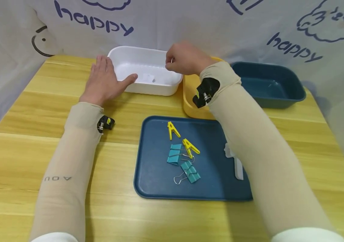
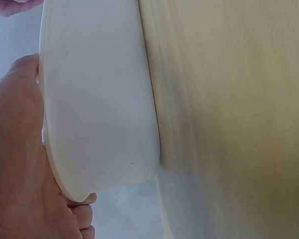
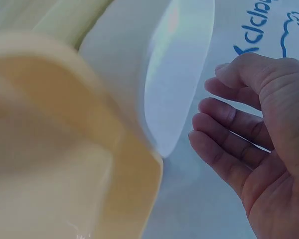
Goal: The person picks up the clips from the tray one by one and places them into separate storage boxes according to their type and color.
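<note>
White bin (image 1: 150,89) sits at back of counter (image 1: 114,208), far side close to the marked cloth (image 1: 147,20); long axis runs L–R, R end a touch nearer the person. L hand (image 1: 103,79) rests on its L end, fingers laid out straight, thumb over the near rim. R hand (image 1: 188,58) is up by the R end, loosely curled & released, fingertips apart from the bin per wrist cam. Small pale piece (image 1: 149,78) on bin floor, poss. plastic, too faint to ID. Yellow bin (image 1: 194,112) just beside the R end, partly hidden by R hand & R sleeve (image 1: 259,144); dark teal bin (image 1: 274,102) farther R, partly behind the wrist. Strip of wood btwn white bin & tray (image 1: 156,181); wider stretch L of tray. On tray, approx. mid: 2 yellow clips (image 1: 170,127), 2 teal binder clips (image 1: 193,174). White handled item (image 1: 238,169) at R, partly covered by R sleeve. Both arms cut off at bottom of head view.
</note>
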Tool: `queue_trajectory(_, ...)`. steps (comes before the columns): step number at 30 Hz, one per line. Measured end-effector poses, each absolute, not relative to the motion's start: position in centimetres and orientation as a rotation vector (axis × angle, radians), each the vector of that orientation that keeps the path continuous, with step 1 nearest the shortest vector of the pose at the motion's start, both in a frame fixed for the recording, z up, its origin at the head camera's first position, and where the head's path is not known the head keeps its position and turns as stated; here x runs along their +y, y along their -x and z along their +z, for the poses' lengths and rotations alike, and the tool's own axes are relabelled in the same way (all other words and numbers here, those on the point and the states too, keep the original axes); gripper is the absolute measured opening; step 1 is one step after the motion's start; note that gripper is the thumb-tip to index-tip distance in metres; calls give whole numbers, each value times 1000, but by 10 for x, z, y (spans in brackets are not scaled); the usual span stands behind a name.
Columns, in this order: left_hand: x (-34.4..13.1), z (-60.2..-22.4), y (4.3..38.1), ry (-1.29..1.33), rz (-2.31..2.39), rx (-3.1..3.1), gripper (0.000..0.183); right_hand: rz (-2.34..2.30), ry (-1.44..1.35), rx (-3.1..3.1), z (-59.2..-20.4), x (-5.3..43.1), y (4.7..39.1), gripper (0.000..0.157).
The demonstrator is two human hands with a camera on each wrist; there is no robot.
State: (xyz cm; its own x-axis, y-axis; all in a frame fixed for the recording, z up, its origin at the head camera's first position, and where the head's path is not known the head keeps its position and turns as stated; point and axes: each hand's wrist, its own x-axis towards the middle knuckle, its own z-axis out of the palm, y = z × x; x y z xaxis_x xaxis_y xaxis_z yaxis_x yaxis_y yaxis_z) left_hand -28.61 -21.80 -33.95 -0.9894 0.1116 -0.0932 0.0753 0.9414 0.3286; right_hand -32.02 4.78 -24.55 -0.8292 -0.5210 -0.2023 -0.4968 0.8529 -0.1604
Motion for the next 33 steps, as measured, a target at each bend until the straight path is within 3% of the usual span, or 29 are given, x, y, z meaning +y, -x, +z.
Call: queue_trajectory(33,-215,-339,285,-166,522,2998,123,-94,737,2971,-231,153,298,32)
